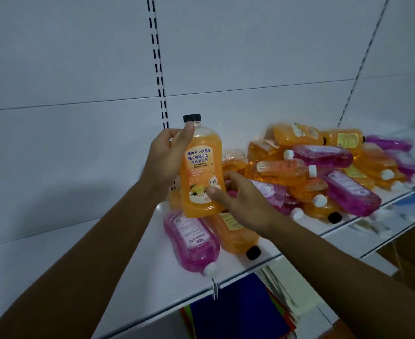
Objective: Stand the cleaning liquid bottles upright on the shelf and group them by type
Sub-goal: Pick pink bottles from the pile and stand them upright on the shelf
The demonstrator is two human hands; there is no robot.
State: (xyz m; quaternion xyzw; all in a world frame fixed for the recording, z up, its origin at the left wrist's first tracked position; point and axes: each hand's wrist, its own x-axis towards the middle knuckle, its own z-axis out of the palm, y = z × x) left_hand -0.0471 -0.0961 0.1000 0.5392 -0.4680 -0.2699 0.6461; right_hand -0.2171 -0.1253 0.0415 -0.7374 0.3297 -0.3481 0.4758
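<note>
Left hand [167, 152] fingers wrap the shoulder of an upright orange floor-cleaner bottle [201, 172], held above the shelf [238, 267]; right hand [238, 201] pinches its base. Best set it flat on bare shelf left of the heap of lying bottles [323, 172], label forward.

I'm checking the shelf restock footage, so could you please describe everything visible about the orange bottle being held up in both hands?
The orange bottle is clear plastic filled with orange liquid, with a black screw cap and an orange label bearing Japanese text and "THE FLOOR IS HIGHLY CLEAN". It is held roughly upright, label facing the camera, above the white shelf and in front of bottles lying on their sides. The left hand grips its upper part, thumb near the neck; the right hand pinches its lower part, thumb on the label.
</note>
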